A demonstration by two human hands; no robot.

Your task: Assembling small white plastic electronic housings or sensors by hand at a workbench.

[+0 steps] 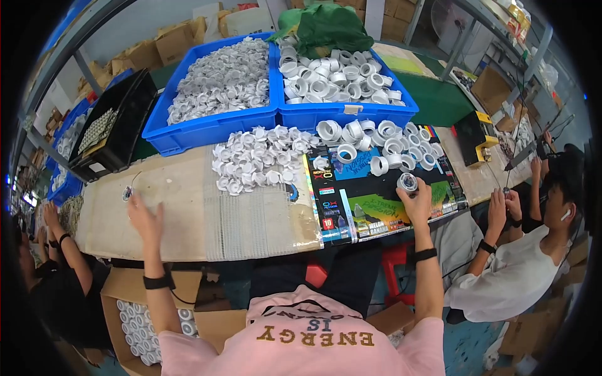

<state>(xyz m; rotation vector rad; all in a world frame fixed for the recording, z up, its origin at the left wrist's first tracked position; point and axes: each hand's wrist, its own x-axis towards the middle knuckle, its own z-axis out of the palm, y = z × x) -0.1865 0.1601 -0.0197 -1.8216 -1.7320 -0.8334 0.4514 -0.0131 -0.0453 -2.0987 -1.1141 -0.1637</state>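
My left hand [144,218] is over the left part of the table, thumb and fingers apart. Just beyond its fingertips is a small round dark part [127,193] with a thin wire; whether they touch it I cannot tell. My right hand [419,202] grips a white plastic ring [407,182] with something dark and shiny inside, above a colourful printed cardboard sheet [376,210]. Several white plastic rings [393,146] lie on the far part of this sheet. Left of them is a heap of small white finned plastic pieces [251,160].
Beyond the heap stand two blue bins [216,123], one with finned pieces, one with rings and a green cloth [332,30]. A black crate [110,128] is at left, a yellow-black device [475,139] at right. Below left is a carton [116,285] of white parts. Co-workers sit on both sides.
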